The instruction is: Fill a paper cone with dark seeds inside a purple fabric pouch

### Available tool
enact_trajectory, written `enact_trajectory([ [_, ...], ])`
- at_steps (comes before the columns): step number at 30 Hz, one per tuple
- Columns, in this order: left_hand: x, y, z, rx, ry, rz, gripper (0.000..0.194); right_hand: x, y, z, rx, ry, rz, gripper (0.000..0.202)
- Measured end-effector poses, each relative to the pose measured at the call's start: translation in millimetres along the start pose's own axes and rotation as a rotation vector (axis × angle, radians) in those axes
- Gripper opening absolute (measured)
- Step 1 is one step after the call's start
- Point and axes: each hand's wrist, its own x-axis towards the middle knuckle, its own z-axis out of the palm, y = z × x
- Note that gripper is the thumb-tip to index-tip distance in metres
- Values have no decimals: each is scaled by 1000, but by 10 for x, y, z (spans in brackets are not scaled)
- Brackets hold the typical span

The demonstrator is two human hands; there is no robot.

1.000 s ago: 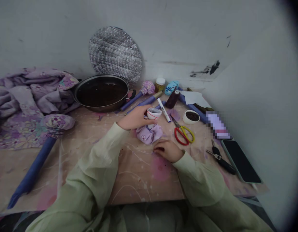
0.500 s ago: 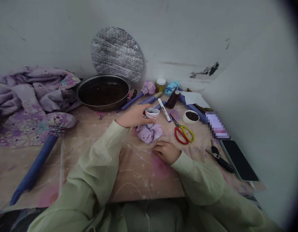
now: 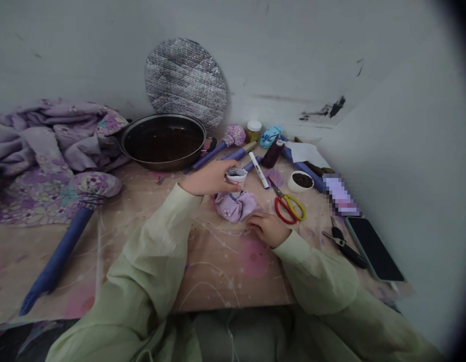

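Note:
My left hand is wrapped round a small white cup-like holder, perhaps a paper funnel, with a red line on it and dark matter inside. It stands over the neck of a gathered purple floral cloth pouch; how the two join is hidden. My right hand rests on the table at the pouch's right side, fingers curled together. Whatever they may pinch is hidden. Red-and-yellow-handled scissors lie just beyond it, and behind them is a white bowl of dark grains.
At the back stand a dark pan, a lidded jar and a thread spool. A marker lies near the scissors. Pliers and a phone are at right, a cloth-headed blue stick at left.
My right hand has slid slightly right and away from me, to the pouch's side. My left hand still holds the white holder, slightly lower over the pouch. The view has shifted a little.

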Motion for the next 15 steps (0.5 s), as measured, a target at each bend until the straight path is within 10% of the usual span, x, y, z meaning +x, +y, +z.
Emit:
enact_trajectory([
  [15, -17, 22, -26, 16, -32, -21, 34, 6, -60, 56, 56, 17, -42, 9],
])
